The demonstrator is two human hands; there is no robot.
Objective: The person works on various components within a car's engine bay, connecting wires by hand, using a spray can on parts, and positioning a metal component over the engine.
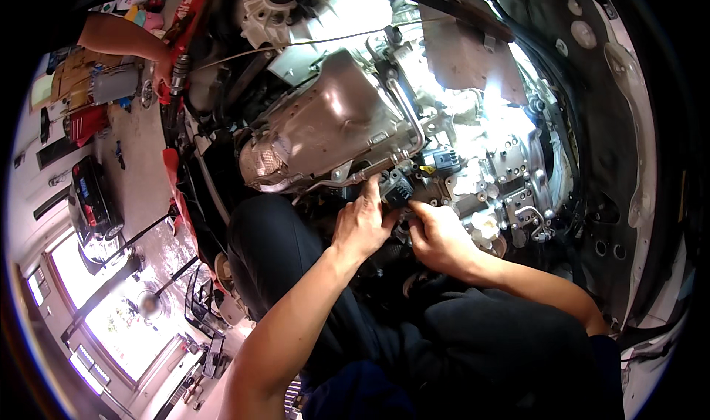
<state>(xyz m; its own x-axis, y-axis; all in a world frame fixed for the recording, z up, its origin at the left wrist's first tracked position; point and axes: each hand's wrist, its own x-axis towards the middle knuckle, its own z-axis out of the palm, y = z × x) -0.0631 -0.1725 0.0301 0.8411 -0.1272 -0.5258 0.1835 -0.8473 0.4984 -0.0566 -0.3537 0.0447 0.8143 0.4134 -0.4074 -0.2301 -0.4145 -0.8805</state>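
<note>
Flanking a dark ribbed block (400,191) at the middle of the frame, the left hand (360,222) and the right hand (446,236) meet low among the metal parts. The left grip has its index finger stretched toward the top of the frame and its thumb held apart, angled toward the block; the right grip is curled, fingertips turned to the left of the frame. Whether either one pinches the block cannot be told, as the contact is small and in shadow.

The block lies up and to the right of the left thumb, and up and to the left of the right fingertips. Both hands are close to it, the right fingertips just beside its lower right side; its long axis is unclear.

Just above and right of the block sits a grey connector (442,161) with a yellow tab. Up and left of the hands, a large metal shield (336,113) slants across, a bent pipe (412,113) along its right side. Brightly lit metalwork (492,165) fills the right of centre. Below, a dark-trousered knee (268,246) rises beside the left forearm (285,331). At the upper left, a co-worker's hand (162,76) is by a red strip (182,28); beyond, a car (96,205) stands at the left.
</note>
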